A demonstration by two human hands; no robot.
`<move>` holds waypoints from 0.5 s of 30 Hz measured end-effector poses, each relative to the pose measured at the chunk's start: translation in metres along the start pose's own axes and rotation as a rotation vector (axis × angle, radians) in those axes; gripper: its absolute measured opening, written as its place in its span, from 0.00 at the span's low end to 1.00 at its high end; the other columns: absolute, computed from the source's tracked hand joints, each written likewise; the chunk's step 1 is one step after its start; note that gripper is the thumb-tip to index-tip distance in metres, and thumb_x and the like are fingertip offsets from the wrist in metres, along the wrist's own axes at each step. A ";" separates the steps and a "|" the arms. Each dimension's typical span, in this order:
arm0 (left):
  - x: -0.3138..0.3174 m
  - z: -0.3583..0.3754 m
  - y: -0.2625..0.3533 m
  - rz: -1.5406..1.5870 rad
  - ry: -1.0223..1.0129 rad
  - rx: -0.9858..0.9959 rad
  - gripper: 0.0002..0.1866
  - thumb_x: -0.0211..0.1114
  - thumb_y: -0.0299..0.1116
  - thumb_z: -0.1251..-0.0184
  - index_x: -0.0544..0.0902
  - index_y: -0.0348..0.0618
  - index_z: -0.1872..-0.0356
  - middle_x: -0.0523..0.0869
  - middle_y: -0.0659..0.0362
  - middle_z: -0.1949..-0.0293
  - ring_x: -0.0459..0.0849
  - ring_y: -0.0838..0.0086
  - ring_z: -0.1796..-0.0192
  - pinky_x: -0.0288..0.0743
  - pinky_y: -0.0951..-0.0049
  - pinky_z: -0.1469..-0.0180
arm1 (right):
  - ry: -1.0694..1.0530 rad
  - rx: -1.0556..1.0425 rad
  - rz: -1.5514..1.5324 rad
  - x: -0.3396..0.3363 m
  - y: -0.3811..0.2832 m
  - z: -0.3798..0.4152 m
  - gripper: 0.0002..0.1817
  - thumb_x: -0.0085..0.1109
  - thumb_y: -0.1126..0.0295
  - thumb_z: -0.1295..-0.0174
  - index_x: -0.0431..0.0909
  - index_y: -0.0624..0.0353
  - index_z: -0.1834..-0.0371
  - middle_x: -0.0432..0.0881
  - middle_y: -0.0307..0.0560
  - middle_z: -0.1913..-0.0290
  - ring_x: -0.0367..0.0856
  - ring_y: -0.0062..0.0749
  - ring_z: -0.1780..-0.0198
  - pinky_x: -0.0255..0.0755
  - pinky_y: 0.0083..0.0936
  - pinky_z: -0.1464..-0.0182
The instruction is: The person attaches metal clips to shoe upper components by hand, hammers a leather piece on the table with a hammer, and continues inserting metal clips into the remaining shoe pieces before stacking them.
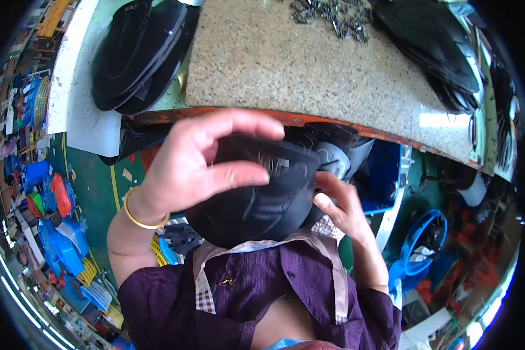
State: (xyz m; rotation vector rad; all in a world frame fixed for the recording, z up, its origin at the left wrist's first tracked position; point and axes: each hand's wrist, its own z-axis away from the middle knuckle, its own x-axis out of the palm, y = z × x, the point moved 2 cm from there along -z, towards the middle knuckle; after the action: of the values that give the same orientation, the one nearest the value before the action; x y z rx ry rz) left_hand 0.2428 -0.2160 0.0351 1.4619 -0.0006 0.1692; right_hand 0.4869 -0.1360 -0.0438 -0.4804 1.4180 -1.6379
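Observation:
A black curved piece [256,204] lies against the person's lap and chest, below the table edge. My left hand [210,157] is raised over its left part, thumb and fingers apart, with nothing visible between them. At the right edge of the black piece is my right hand [339,201], its thumb and fingers bent close together; whatever they grip is too small or hidden to name. Just beyond the piece, grey and black curved parts [335,157] sit under the table edge.
The speckled stone tabletop [286,70] carries small dark metal clips [338,20]. Stacks of black pieces lie at left [140,55] and right [431,44]. A blue bin [382,181] stands below the table, and a blue basket [424,242] at the right.

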 end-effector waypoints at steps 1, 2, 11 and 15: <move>-0.009 -0.011 0.005 -0.069 0.019 0.023 0.26 0.73 0.24 0.46 0.75 0.30 0.46 0.81 0.57 0.50 0.80 0.77 0.52 0.75 0.76 0.45 | 0.043 -0.009 0.020 -0.007 -0.012 -0.002 0.16 0.64 0.71 0.40 0.75 0.65 0.50 0.85 0.50 0.58 0.83 0.34 0.52 0.78 0.30 0.52; -0.017 -0.026 0.005 -0.096 0.011 0.050 0.28 0.73 0.23 0.46 0.73 0.31 0.43 0.80 0.58 0.48 0.79 0.77 0.49 0.73 0.76 0.44 | 0.270 -0.118 0.092 -0.015 -0.030 -0.006 0.12 0.61 0.77 0.40 0.78 0.64 0.52 0.84 0.48 0.57 0.83 0.32 0.54 0.78 0.30 0.52; -0.032 -0.073 -0.017 -1.044 0.390 0.443 0.27 0.74 0.30 0.51 0.71 0.44 0.49 0.78 0.52 0.60 0.81 0.56 0.59 0.74 0.60 0.58 | 0.189 -0.853 1.017 0.002 -0.089 -0.121 0.24 0.58 0.75 0.51 0.75 0.67 0.46 0.76 0.48 0.43 0.76 0.36 0.48 0.77 0.25 0.52; -0.046 -0.060 -0.014 -0.984 0.239 0.347 0.22 0.72 0.28 0.49 0.76 0.41 0.52 0.77 0.54 0.60 0.80 0.60 0.58 0.75 0.64 0.57 | 0.062 -0.808 1.130 0.001 -0.107 -0.123 0.25 0.57 0.74 0.52 0.75 0.68 0.46 0.75 0.49 0.43 0.76 0.35 0.48 0.77 0.25 0.51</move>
State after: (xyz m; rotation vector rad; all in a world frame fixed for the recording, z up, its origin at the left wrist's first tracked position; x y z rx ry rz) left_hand 0.1926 -0.1628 0.0100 1.6181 0.9635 -0.4826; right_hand 0.3529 -0.0701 0.0217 0.0053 1.8545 -0.1587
